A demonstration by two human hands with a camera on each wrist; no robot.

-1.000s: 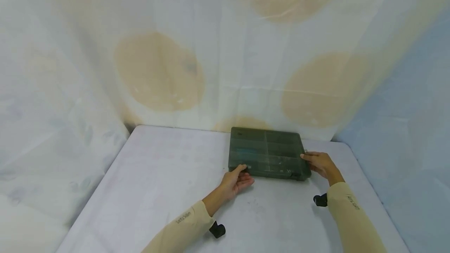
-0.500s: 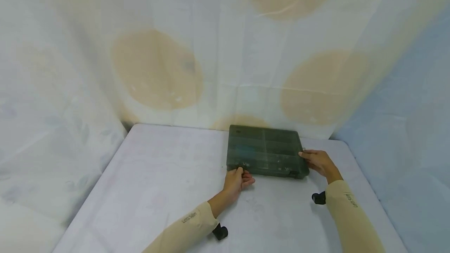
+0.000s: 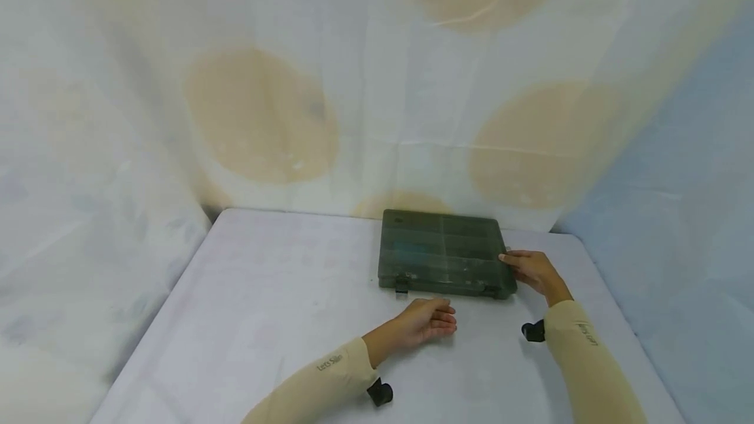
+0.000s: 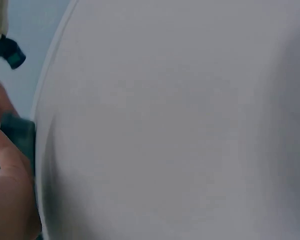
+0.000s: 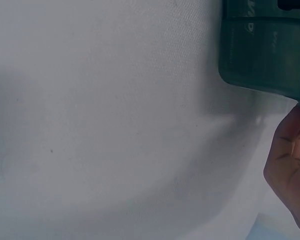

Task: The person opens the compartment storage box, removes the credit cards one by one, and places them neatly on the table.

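Note:
A flat dark green plastic case (image 3: 442, 250) lies shut at the far middle of the white table (image 3: 277, 306). Its left front latch (image 3: 402, 286) sticks out from the front edge. My left hand (image 3: 430, 320) rests on the table just in front of the case, fingers loosely curled, holding nothing. My right hand (image 3: 527, 269) holds the case's right edge, thumb on the lid. The right wrist view shows a corner of the case (image 5: 260, 55) with one finger (image 5: 290, 160) reaching up to it. The left wrist view shows my left hand (image 4: 10, 195) and a sliver of the case (image 4: 21, 136).
Pale cloth with tan round patches (image 3: 259, 116) hangs close behind and to the left of the table. A bluish cloth (image 3: 677, 214) hangs on the right. Black wrist mounts (image 3: 533, 331) sit under both sleeves. The table's edge runs near the case's back.
My left hand has left the case's left front latch and drawn back toward me and to the right. That latch now stands out from the front. The right hand has stayed put.

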